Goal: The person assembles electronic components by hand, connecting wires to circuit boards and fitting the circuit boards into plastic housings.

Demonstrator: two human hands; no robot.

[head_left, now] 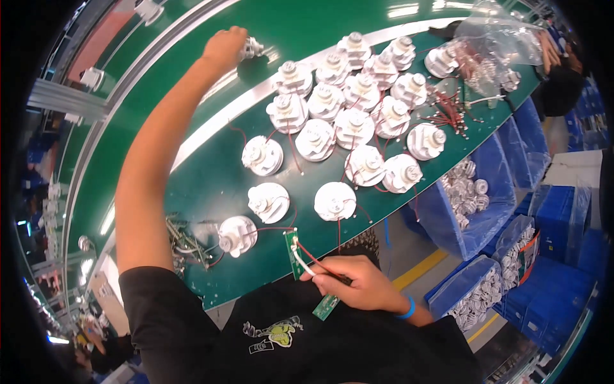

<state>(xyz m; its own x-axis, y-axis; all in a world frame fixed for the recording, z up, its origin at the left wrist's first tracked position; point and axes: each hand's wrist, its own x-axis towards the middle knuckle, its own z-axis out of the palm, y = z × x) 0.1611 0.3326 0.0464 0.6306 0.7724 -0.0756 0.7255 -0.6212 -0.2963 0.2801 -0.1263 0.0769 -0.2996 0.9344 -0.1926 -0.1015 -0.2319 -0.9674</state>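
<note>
At eleven o'clock the left hand (227, 48) touches a white fitting (251, 48), probably light; its grip I can't tell. Near five, the right hand (359, 283) holds a green circuit board (292, 247), likely fragile, best taken by its edges.

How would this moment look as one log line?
Left hand: at small white part, arm outstretched | Right hand: holding green circuit board, white wire attached | Green table: white round parts, red wires
</note>
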